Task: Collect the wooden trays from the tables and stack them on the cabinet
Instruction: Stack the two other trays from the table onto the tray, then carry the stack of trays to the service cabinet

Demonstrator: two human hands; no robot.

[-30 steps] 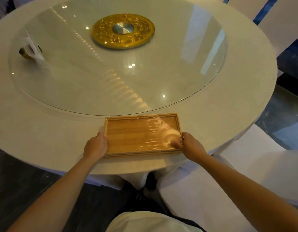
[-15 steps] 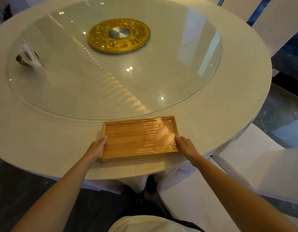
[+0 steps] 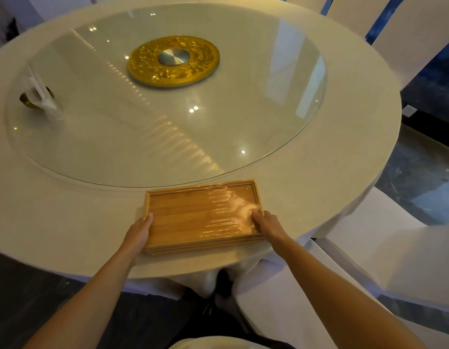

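A rectangular wooden tray [image 3: 193, 215] wrapped in shiny clear film lies at the near edge of the round white table [image 3: 357, 127]. My left hand [image 3: 139, 234] grips the tray's left end, thumb on the rim. My right hand [image 3: 267, 224] grips its right end, thumb over the rim onto the film. The tray's near side looks slightly raised and shows a layered edge. No cabinet is in view.
A glass turntable [image 3: 243, 117] with a gold centre disc [image 3: 173, 62] covers most of the table. A gold holder with white napkins [image 3: 38, 95] stands at its left. White-covered chairs [image 3: 369, 260] sit close at my right, more chairs [image 3: 420, 34] beyond the table.
My hands went from resting flat against the tray's ends to closing on them. The tray has come a little toward me and tipped up at its near side.
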